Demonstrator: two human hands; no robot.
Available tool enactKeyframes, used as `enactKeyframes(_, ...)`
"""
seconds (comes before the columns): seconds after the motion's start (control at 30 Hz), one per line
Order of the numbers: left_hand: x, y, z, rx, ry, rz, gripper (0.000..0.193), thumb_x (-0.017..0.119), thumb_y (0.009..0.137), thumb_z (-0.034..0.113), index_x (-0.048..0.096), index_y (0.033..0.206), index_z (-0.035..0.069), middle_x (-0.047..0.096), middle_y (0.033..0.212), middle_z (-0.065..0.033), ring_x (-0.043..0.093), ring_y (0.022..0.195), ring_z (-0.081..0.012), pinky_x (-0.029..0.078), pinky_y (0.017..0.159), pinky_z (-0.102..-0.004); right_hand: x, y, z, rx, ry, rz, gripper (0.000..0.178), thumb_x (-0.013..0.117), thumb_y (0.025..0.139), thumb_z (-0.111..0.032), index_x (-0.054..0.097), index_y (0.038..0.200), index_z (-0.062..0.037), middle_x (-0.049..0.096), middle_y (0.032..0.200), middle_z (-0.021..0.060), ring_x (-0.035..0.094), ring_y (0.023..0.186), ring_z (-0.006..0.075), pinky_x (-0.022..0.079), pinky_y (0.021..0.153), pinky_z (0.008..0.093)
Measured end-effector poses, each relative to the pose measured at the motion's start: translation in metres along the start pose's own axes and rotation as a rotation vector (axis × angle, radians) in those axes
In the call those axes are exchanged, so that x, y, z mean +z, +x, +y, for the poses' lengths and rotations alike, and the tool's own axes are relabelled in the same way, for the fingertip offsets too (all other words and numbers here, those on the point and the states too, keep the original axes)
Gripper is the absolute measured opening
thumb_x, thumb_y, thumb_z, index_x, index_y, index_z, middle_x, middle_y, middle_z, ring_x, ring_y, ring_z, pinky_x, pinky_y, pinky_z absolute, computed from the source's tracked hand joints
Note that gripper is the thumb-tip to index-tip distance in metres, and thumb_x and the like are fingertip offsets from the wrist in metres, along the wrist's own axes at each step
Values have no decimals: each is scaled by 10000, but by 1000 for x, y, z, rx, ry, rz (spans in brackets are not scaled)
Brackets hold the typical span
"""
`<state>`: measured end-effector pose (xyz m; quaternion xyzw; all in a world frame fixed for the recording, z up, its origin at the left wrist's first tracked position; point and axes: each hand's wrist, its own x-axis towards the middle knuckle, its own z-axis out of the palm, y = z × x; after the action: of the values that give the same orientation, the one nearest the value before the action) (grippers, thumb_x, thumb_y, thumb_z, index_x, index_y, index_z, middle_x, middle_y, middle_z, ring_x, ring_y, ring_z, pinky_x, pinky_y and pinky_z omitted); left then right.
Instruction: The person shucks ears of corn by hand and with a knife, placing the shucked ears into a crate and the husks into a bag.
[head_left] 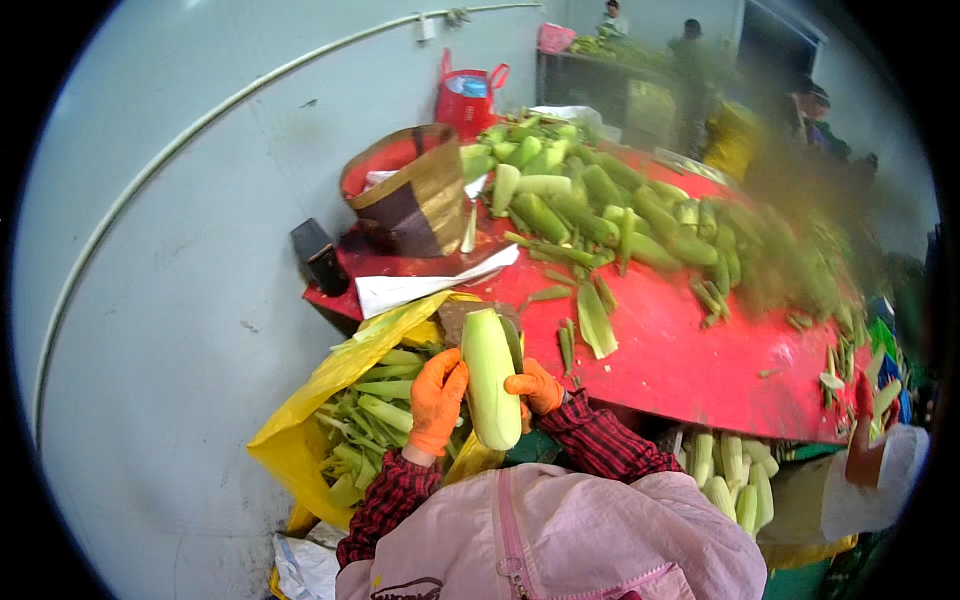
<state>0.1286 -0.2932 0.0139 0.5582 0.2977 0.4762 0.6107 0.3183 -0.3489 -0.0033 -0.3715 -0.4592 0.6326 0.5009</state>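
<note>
In front of me an ear of corn (490,378), wrapped in smooth pale green husk, stands nearly upright between my two orange-gloved hands. My left hand (437,402) is closed on its left side, thumb and fingertips against the husk. From the right, my right hand (538,388) grips the ear's edge. A darker green husk leaf (514,342) shows beside the ear just above the right fingers, whose tips are partly hidden. Below my left hand, an open yellow sack (290,430) holds stripped husk leaves (385,405).
Unhusked ears (600,190) are heaped on the red table (670,345), with loose leaves near its front. A brown bag (415,200), red tote (468,100) and black object (318,258) stand left. Pale ears (735,475) lie below the table edge. A co-worker's arm (868,450) is at right.
</note>
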Motion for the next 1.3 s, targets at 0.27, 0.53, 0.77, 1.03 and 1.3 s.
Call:
enactKeyframes(0.27,61,5,-22,-273,-165,-138,96,626,902,74,618,987,30,624,855,15,551,708,-59,452,614,-211,-39,-63,41,-64,154,370,573,661,791,-562,695,943,-11,675,736,52,621,584,118,441,490,240)
enactKeyframes(0.53,121,-8,-48,-435,-425,-243,261,582,872,73,605,1122,1,645,1011,-56,624,892,-164,507,867,-309,-55,-131,-19,75,-115,420,708,683,797,-527,584,1258,0,665,994,70,620,810,122,496,678,277)
enactKeyframes(0.77,129,3,-20,-172,-231,-24,297,539,905,234,600,1137,60,480,779,56,486,670,-78,417,600,-248,-88,-202,6,-377,455,765,721,618,837,-516,558,1320,16,663,903,65,621,727,135,499,671,286)
enactKeyframes(1.03,-81,4,-82,-99,397,124,596,592,938,277,422,1446,17,506,1382,-134,521,1206,-278,431,1011,-402,-88,-362,44,-1,121,1163,631,695,768,-534,660,1179,-56,623,791,17,487,524,93,376,466,249)
enactKeyframes(1.3,-62,70,-108,283,1051,-6,601,599,947,284,427,1436,-20,472,1446,-173,490,1273,-311,408,1049,-397,-24,-470,92,714,-636,1471,806,647,692,-761,657,1007,-19,686,998,228,652,942,399,510,811,463)
